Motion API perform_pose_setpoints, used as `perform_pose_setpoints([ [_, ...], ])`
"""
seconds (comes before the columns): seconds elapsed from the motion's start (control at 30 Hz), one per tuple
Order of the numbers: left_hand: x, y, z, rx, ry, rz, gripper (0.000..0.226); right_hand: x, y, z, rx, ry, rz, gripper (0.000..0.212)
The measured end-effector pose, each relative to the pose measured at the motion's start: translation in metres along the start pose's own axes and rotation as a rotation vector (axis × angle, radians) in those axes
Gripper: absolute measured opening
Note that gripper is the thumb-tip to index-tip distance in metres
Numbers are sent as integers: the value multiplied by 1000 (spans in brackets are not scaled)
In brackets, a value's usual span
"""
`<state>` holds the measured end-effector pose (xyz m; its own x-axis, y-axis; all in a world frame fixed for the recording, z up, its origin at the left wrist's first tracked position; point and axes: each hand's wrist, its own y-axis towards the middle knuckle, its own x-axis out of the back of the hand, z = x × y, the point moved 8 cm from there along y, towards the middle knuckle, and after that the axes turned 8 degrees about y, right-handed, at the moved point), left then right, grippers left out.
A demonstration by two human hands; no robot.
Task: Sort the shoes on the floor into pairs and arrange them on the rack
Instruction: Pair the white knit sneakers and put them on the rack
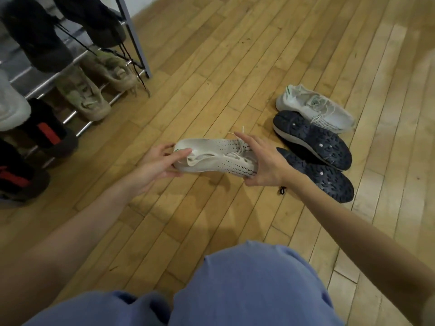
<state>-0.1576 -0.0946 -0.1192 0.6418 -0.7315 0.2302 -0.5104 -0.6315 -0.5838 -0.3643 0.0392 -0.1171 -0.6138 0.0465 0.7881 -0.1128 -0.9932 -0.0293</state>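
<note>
Head view, left to right: rack [131, 38] partly filled; your left hand [162, 164] pinches the white sneaker [219, 157] heel, your right hand [263, 165] clasps its toe; keep it level; its mate [313, 109] lies right, beside upturned navy shoes [315, 147]; fetch that next.

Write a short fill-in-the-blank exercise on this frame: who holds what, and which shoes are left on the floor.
1. The left hand and right hand hold one ____ sneaker.
2. Its matching sneaker lies on the wooden ____.
3. The two navy shoes lie with their ____ facing up.
4. The tan boots sit on the ____.

Missing words: white; floor; soles; rack
</note>
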Motion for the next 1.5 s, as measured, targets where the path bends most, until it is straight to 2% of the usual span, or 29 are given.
perform_pose_setpoints([
  [0.1, -12, 5, 2, 30, 9, 129, 78, 2, 8, -9, 12, -88, 55, 122],
  [0.17, -20, 8, -3, 43, -14, 229, 79, 7, 18, -17, 8, -140, 69, 122],
  [0.27, -23, 22, -17, 77, -70, 249, 75, 22, 39, -34, -15, -133, 47, 112],
  [0.33, -23, 35, -27, 103, -159, 218, 61, 37, 53, -55, -71, -80, -20, 106],
  [0.47, -12, 58, -38, 150, -325, 58, 24, 71, 76, -117, -317, 13, -240, 94],
  [0.53, -10, 66, -42, 179, -380, 20, 14, 84, 90, -156, -491, 10, -345, 84],
  [0.6, -12, 73, -43, 214, -392, -4, 7, 93, 100, -194, -685, -16, -444, 70],
  [0.67, -16, 78, -43, 257, -419, -37, 10, 95, 108, -221, -824, -27, -467, 60],
  [0.8, -20, 87, -39, 309, -474, -59, 9, 92, 115, -237, -965, -83, -496, 53],
  [0.9, -18, 89, -37, 300, -472, -63, 9, 96, 122, -236, -948, -18, -554, 46],
  [1.0, -13, 90, -33, 293, -494, -69, 8, 99, 132, -230, -840, -2, -550, 39],
  [1.17, 10, 82, -10, 317, -544, -152, 10, 55, 146, -172, -482, -39, -395, 42],
  [1.3, 32, 63, 14, 351, -606, -231, 8, 10, 133, -120, -356, -64, -301, 39],
  [1.43, 51, 42, 45, 374, -730, -264, 10, -17, 101, -75, -267, 185, -353, 22],
  [1.5, 57, 30, 57, 371, -713, -271, 10, -27, 87, -54, -265, 286, -392, 24],
])
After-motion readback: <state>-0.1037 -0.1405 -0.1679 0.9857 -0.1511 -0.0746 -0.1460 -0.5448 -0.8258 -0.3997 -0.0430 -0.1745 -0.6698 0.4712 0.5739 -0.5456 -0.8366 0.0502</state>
